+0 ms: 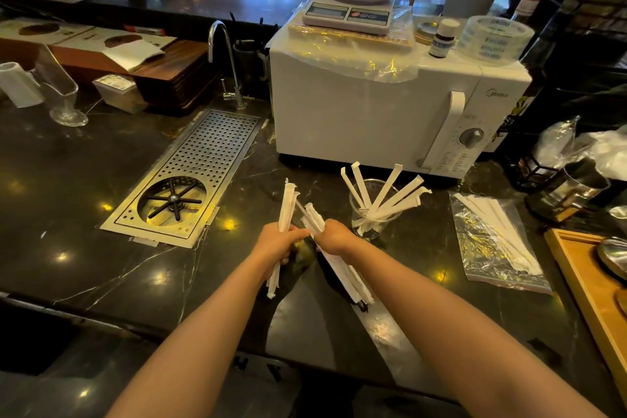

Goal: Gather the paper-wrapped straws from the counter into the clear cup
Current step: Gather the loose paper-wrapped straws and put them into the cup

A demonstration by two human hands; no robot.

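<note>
Step in hand: collecting straws, none loose on counter [84, 180] near hands. Left hand [276, 241] clamped on upright straw bundle [284, 210]; right hand [334, 236] clamped on second bundle [346, 276], angled down. Cup [371, 214] just right of hands, partly filled. Next: merge bundles, lower ends into cup. Obstacles: straws fanned across cup mouth; microwave [373, 105] close behind. Bag [492, 244] holds more straws.

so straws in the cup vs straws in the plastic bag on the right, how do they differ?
Pose: the straws in the clear cup stand tilted and fan outward; the straws in the plastic bag lie flat on the counter, roughly parallel.
Container: the clear cup is open-topped and the upper ends stick out; the plastic bag covers its straws along their length.
Shared: both sets are white and paper-wrapped, and neither is touched by a hand.
</note>
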